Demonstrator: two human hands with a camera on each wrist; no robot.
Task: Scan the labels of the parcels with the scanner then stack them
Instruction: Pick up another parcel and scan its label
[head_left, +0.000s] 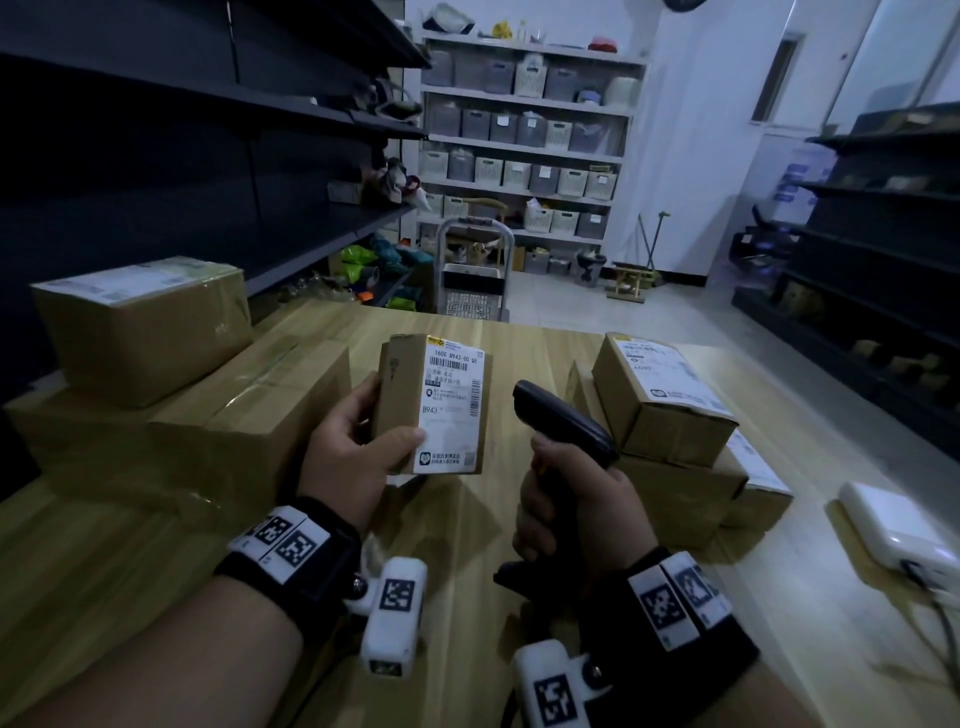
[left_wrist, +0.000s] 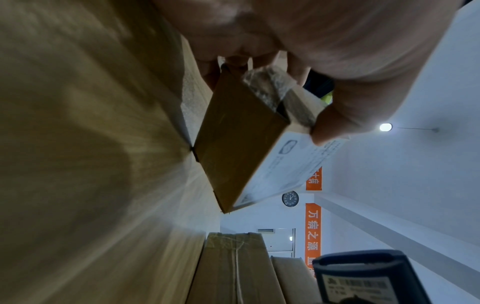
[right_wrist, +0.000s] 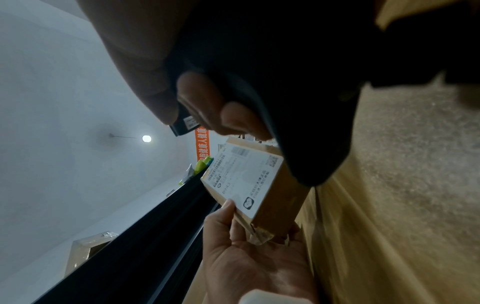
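My left hand (head_left: 358, 441) grips a small flat cardboard parcel (head_left: 405, 384) above the wooden table (head_left: 156, 545), thumb on its white label (head_left: 452, 405), which faces up toward me. The same parcel (left_wrist: 233, 148) shows in the left wrist view, and in the right wrist view the parcel (right_wrist: 275, 197) shows its label. My right hand (head_left: 576, 499) holds the black scanner (head_left: 566, 421) by its handle, head pointing toward the parcel, a short way to its right. The scanner's head (left_wrist: 363, 277) appears low in the left wrist view.
Big cardboard boxes (head_left: 145, 327) are stacked at the table's left. A stack of labelled parcels (head_left: 665, 405) stands at the right. A white device (head_left: 898, 535) with a cable lies at the right edge. Dark shelving (head_left: 872, 249) lines both sides.
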